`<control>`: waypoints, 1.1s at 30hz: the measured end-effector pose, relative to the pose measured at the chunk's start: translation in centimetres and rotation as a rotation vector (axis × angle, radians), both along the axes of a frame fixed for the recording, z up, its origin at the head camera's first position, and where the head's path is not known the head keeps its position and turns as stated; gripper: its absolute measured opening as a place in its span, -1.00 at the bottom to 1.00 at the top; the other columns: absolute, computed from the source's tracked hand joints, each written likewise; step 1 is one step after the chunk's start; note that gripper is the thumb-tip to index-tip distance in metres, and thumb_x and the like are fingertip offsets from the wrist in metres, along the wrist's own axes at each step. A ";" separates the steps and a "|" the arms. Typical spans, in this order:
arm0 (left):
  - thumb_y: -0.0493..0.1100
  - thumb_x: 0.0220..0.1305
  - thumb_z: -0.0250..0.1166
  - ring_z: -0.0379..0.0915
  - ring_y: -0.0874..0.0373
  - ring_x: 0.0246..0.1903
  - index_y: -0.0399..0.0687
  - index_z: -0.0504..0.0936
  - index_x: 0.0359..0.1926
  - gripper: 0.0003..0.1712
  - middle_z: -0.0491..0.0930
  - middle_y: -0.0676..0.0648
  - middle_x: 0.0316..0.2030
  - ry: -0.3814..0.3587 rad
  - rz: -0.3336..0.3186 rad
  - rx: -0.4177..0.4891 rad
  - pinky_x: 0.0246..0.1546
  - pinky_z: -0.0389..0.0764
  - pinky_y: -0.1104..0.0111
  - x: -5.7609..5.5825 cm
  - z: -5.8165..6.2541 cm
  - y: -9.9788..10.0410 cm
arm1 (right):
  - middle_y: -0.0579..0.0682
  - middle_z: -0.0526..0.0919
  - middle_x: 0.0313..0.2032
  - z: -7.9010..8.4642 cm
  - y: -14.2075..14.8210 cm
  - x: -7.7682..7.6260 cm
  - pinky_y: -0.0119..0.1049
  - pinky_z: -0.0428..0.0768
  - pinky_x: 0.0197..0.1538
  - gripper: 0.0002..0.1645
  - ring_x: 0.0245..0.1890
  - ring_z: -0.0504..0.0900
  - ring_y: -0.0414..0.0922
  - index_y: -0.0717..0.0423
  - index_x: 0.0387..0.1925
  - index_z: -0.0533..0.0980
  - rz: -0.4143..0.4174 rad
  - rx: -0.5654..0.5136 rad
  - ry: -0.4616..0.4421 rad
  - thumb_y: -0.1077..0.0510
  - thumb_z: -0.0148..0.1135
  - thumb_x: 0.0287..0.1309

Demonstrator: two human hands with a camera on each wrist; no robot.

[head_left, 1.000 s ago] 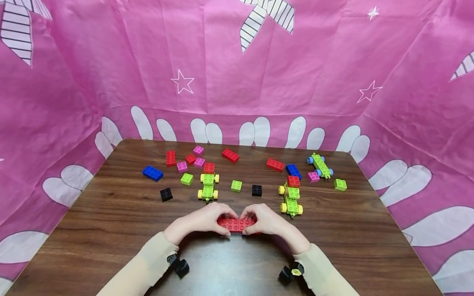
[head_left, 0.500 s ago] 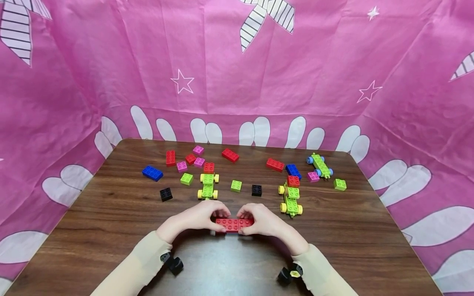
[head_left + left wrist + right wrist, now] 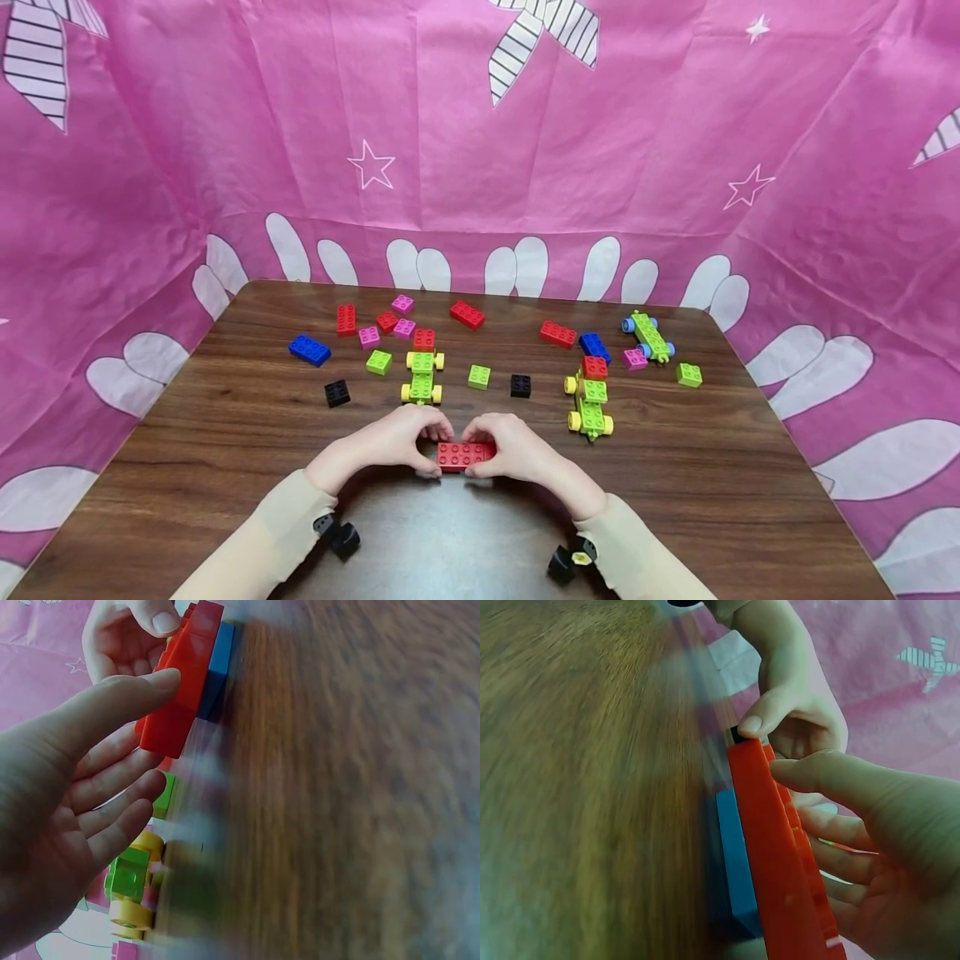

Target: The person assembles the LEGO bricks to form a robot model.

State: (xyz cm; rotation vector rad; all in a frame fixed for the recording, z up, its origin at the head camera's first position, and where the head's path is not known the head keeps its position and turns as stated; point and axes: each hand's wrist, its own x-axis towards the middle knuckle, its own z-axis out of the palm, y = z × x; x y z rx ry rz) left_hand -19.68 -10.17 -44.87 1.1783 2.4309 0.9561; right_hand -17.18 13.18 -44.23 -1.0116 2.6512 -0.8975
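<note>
In the head view, two red building bricks (image 3: 461, 456) lie end to end near the table's front middle. The wrist views show a blue brick (image 3: 736, 862) under them. My right hand (image 3: 512, 450) curves round the right part of the red bricks, thumb at the front and fingers behind. At the left end is my left hand (image 3: 396, 440), its thumb tip right by the front corner. Its fingers are spread loosely in the left wrist view, and its thumb overlaps the red brick (image 3: 184, 697) there.
Beyond the hands stand two green wheeled bases (image 3: 422, 387) (image 3: 591, 417) with yellow wheels. Another base (image 3: 649, 335) has blue wheels. Loose red, blue, pink, green and black bricks (image 3: 521, 385) are scattered behind. A pink cloth (image 3: 465, 167) hangs around the table.
My left hand has slid left from over the red bricks to their left end. My right hand has also shifted left along them, covering the right brick more.
</note>
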 end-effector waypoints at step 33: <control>-0.10 -0.04 0.53 0.51 0.29 -0.33 -0.07 0.63 -0.23 -0.65 0.62 0.04 -0.35 -0.025 -0.023 -0.022 -0.23 0.57 0.47 -0.1 0.3 -0.7 | -0.13 0.71 -0.29 -0.2 -1.8 0.1 -0.48 0.45 -0.29 -0.60 -0.36 0.49 -0.31 0.07 -0.19 0.67 -0.029 0.066 0.002 0.14 0.53 -0.18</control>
